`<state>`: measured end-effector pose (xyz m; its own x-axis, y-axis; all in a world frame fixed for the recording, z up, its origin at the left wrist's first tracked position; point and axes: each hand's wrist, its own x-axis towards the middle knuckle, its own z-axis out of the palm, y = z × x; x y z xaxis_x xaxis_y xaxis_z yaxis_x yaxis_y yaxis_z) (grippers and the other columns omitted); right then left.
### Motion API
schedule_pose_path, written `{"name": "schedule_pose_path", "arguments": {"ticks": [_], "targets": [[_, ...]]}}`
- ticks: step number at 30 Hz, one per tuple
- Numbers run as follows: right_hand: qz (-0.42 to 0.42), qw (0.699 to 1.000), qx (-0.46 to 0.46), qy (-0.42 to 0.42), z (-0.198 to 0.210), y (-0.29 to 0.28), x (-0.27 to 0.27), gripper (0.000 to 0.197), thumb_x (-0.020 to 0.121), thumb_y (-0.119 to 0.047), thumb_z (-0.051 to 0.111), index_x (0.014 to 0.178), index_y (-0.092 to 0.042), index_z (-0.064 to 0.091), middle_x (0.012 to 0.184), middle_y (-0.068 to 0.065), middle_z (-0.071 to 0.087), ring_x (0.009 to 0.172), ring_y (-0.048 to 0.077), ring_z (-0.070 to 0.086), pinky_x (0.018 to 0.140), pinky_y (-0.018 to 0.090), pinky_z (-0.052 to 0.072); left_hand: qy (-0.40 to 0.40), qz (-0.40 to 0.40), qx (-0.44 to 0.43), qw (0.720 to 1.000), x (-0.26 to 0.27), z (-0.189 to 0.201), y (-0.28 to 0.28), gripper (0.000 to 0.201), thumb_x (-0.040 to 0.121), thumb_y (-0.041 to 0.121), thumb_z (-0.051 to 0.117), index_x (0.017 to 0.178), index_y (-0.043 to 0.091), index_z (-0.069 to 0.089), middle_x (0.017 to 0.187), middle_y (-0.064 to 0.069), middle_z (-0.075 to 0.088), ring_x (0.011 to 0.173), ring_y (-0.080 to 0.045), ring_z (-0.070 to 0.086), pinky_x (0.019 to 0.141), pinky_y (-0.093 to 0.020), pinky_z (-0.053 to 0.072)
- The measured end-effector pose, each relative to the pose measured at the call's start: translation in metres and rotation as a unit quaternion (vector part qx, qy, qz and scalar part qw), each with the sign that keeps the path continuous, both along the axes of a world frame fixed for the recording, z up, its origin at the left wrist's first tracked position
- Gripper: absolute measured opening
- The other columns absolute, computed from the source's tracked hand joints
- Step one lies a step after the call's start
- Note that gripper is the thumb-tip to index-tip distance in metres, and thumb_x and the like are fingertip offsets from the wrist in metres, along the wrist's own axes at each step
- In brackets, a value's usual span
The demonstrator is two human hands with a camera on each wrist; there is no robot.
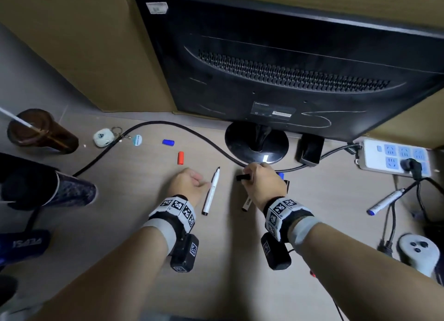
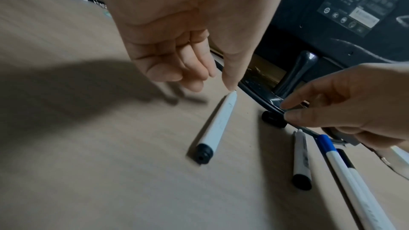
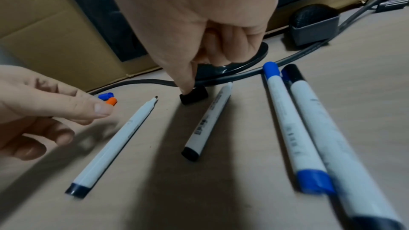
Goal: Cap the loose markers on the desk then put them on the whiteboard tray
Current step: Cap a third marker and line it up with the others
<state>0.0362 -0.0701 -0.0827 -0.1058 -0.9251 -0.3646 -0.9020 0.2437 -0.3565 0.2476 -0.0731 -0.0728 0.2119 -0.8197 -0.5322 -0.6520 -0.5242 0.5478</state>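
Observation:
An uncapped black marker (image 1: 211, 193) (image 2: 218, 125) (image 3: 117, 144) lies on the desk between my hands. My left hand (image 1: 201, 182) (image 2: 212, 83) hovers just left of it, fingers loosely curled and holding nothing, thumb tip close to the marker's front end. My right hand (image 1: 247, 176) (image 3: 192, 85) pinches a black cap (image 1: 242, 177) (image 2: 273, 118) (image 3: 194, 96) that rests on the desk. A second uncapped marker (image 3: 208, 121) (image 2: 301, 156) lies under that hand. Beside it lie a blue-capped marker (image 3: 289, 125) and a black-capped one (image 3: 327, 142).
A loose blue cap (image 1: 168, 142) and red cap (image 1: 180, 157) lie further back left. A black cable (image 1: 168, 126) curves past the monitor stand (image 1: 255, 140). Another blue marker (image 1: 386, 201), a power strip (image 1: 396, 157) and a cup (image 1: 40, 131) sit at the sides.

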Motion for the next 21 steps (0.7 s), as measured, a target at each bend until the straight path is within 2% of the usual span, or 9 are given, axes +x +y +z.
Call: {"name": "schedule_pose_path", "arguments": {"ticks": [3,7,9,11,14,17,19,21], "targets": [[0.005,1.000,0.014,0.017,-0.005,-0.008,0.002,0.027,0.091,-0.036,0.067,0.117,-0.032,0.066,0.117,0.000,0.062,0.098,0.029,0.070,0.081,0.042,0.060,0.009,-0.012,0.022,1.000,-0.003,-0.004,-0.010,0.034,0.078,0.039,0.085,0.101,0.022,0.067,0.088,0.011,0.067,0.075,-0.008,0.062,0.057,-0.017,0.039],[0.011,0.999,0.026,0.028,-0.009,-0.013,0.003,0.025,0.090,-0.035,0.068,0.115,-0.034,0.069,0.117,0.000,0.064,0.102,0.027,0.068,0.078,0.036,0.055,0.005,-0.069,0.087,0.994,0.001,-0.012,-0.016,0.042,0.073,0.040,0.088,0.106,0.022,0.068,0.102,0.007,0.072,0.089,-0.014,0.068,0.076,-0.025,0.048],[0.012,0.999,0.031,0.026,-0.010,-0.014,0.004,0.024,0.090,-0.035,0.069,0.114,-0.032,0.070,0.117,0.001,0.067,0.103,0.027,0.068,0.076,0.034,0.053,0.003,-0.082,0.109,0.991,0.005,-0.016,-0.018,0.038,0.071,0.040,0.089,0.100,0.024,0.070,0.099,0.008,0.074,0.091,-0.014,0.070,0.080,-0.026,0.051],[0.015,0.999,0.030,0.025,-0.010,-0.015,0.005,0.021,0.090,-0.034,0.070,0.110,-0.029,0.071,0.116,0.001,0.068,0.102,0.027,0.068,0.072,0.032,0.048,0.006,-0.078,0.116,0.990,0.010,-0.017,-0.019,0.031,0.068,0.040,0.091,0.087,0.025,0.071,0.092,0.010,0.075,0.088,-0.013,0.072,0.083,-0.027,0.056],[0.024,0.999,0.022,0.013,-0.007,-0.015,0.008,0.017,0.091,-0.033,0.070,0.106,-0.024,0.071,0.116,0.004,0.064,0.100,0.029,0.068,0.070,0.030,0.041,-0.007,-0.098,0.124,0.987,0.013,-0.013,-0.020,0.021,0.069,0.037,0.087,0.079,0.028,0.071,0.085,0.014,0.075,0.083,-0.012,0.073,0.084,-0.031,0.060],[0.014,0.999,-0.001,-0.036,-0.004,-0.014,0.009,0.020,0.089,-0.033,0.072,0.104,-0.020,0.072,0.115,0.006,0.057,0.094,0.029,0.067,0.074,0.031,0.050,-0.006,-0.103,0.125,0.987,0.014,-0.009,-0.019,0.013,0.070,0.031,0.080,0.080,0.029,0.072,0.086,0.015,0.075,0.080,-0.014,0.074,0.080,-0.032,0.062],[-0.009,0.997,-0.024,-0.075,-0.002,-0.014,0.008,0.025,0.088,-0.036,0.075,0.105,-0.018,0.073,0.113,0.006,0.058,0.092,0.023,0.065,0.083,0.029,0.052,-0.003,-0.096,0.118,0.988,0.015,-0.005,-0.016,0.012,0.071,0.030,0.079,0.081,0.028,0.071,0.086,0.015,0.075,0.080,-0.014,0.074,0.077,-0.032,0.062],[-0.043,0.989,-0.041,-0.133,0.001,-0.012,0.005,0.021,0.087,-0.036,0.077,0.101,-0.021,0.072,0.105,0.004,0.064,0.086,0.017,0.064,0.081,0.024,0.050,0.014,-0.089,0.112,0.990,0.015,-0.001,-0.013,0.013,0.072,0.028,0.078,0.083,0.027,0.071,0.085,0.015,0.075,0.078,-0.015,0.074,0.072,-0.029,0.062]]}}
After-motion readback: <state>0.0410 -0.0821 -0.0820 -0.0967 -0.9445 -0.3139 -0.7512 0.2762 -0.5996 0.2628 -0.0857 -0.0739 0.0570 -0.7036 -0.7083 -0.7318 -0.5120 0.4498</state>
